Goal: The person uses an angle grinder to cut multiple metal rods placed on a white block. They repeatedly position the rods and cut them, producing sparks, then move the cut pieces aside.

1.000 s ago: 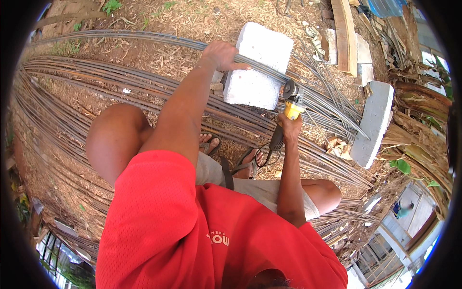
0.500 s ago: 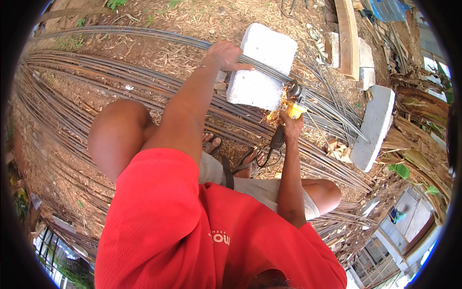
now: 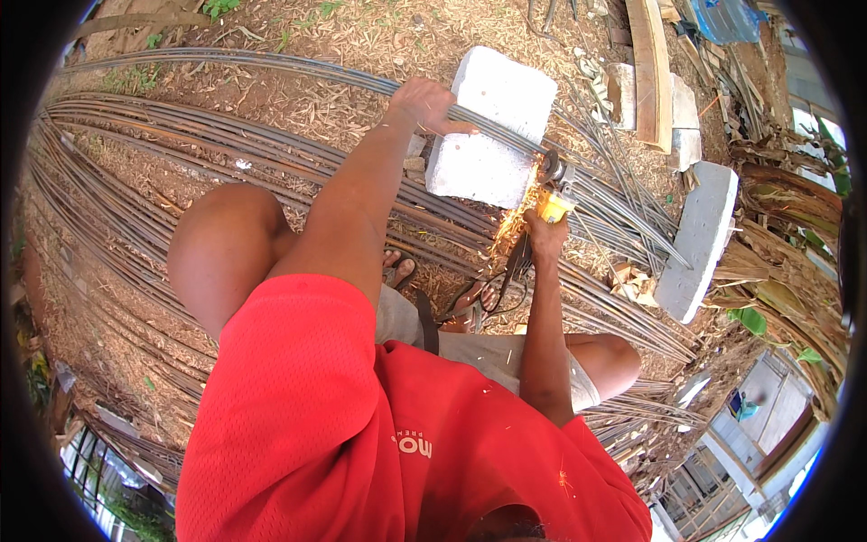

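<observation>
my left hand [image 3: 424, 101], upper middle of the frame, is closed over a rod [image 3: 506, 131] and presses it down on the white block [image 3: 492, 126], so the block acts as a rest and the rod can't jump. my right hand [image 3: 545, 237], just right of centre, is wrapped tight round the yellow grinder [image 3: 553, 203]. its disc meets the rod at the block's right edge, where the steel overhangs, so the cut stays clear of the block. sparks [image 3: 506, 233] spray down toward my feet. more rods [image 3: 181, 154] lie in long curves across the dirt on the left. a second block [image 3: 695, 244] lies at the right, apart.
</observation>
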Available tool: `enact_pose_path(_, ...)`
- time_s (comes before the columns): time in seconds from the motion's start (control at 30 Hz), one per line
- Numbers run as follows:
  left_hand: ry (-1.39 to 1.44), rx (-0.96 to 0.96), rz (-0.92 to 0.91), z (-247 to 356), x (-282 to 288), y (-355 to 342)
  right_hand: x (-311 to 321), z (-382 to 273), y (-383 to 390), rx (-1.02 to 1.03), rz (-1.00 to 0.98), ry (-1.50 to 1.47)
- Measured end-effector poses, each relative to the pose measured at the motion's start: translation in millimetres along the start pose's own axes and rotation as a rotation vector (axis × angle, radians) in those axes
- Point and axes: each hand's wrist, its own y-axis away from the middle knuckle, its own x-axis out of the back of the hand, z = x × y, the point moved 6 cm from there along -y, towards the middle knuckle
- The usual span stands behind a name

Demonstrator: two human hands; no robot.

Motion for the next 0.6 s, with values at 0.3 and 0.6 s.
enact_pose_path(0.3,0.01,0.03,-0.032,0.5,0.5,2.2,-2.9,5.8,-0.8,0.062,-0.026,-0.113)
enact_pose_path(0.6,0.047,0.01,-0.03,-2.0,-2.5,1.1,-3.0,5.8,-1.6,0.098,-0.017,-0.021)
